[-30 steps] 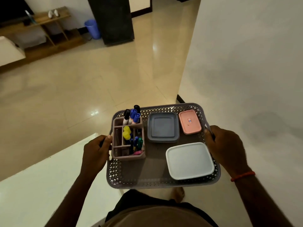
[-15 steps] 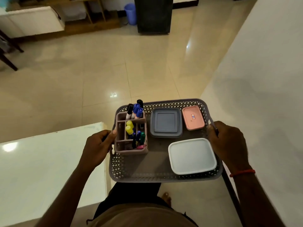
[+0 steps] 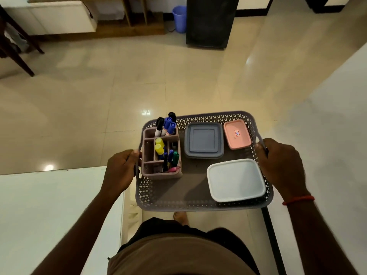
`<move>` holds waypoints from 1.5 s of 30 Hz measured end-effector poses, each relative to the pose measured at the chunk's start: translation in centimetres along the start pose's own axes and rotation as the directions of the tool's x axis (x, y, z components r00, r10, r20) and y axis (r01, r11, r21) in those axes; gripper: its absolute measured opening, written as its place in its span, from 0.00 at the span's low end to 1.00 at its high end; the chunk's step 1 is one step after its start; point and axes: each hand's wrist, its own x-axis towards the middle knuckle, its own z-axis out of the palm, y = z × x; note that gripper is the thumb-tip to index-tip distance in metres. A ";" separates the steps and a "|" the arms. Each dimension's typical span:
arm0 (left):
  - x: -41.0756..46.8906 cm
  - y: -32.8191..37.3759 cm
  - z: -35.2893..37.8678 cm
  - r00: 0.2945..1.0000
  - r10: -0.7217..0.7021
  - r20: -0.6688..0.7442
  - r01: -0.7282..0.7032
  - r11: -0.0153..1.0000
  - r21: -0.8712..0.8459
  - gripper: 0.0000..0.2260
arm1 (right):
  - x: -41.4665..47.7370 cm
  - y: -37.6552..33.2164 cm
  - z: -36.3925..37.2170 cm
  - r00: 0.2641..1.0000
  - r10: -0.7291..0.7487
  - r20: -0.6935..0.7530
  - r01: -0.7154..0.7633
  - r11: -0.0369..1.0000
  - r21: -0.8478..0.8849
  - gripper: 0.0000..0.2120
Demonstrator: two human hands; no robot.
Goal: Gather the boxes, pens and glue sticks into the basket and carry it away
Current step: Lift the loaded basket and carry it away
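I hold a grey perforated basket (image 3: 178,203) in the air in front of my waist. My left hand (image 3: 121,169) grips its left handle and my right hand (image 3: 278,163) grips its right handle. Inside, at the left, stands a pink divided organiser (image 3: 148,155) with markers (image 3: 167,124), two yellow-capped glue sticks (image 3: 158,145) and pens (image 3: 171,157). A grey-blue square box (image 3: 203,140) lies at the back middle, a small pink box (image 3: 237,133) at the back right, and a white box (image 3: 236,179) at the front right.
A white table (image 3: 55,205) is at my lower left, and a white wall (image 3: 327,120) runs along the right. Glossy beige floor tiles (image 3: 119,86) stretch ahead. Farther off stand a dark cabinet (image 3: 210,22), a blue bin (image 3: 179,17), wooden shelving (image 3: 129,22) and a dark chair leg (image 3: 17,56).
The view has swung left and tilted down, bringing the table corner, shelving and cabinet further into view. Both hands keep the same grip on the basket, whose contents have not shifted.
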 end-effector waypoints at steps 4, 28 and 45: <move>3.7 0.9 -0.7 0.999 -0.009 -0.046 0.010 1.000 0.016 0.19 | 4.5 -1.1 1.5 1.000 -0.025 0.014 0.025 1.000 0.009 0.12; 22.6 8.2 2.5 0.879 -0.294 -0.375 0.297 0.954 -0.052 0.21 | 38.8 -5.8 9.7 0.900 -0.404 0.167 0.369 0.907 0.202 0.12; 35.8 2.0 -5.3 0.740 -0.440 -0.508 0.422 0.893 -0.159 0.20 | 54.8 -24.3 19.1 0.749 -0.611 0.255 0.549 0.789 0.276 0.13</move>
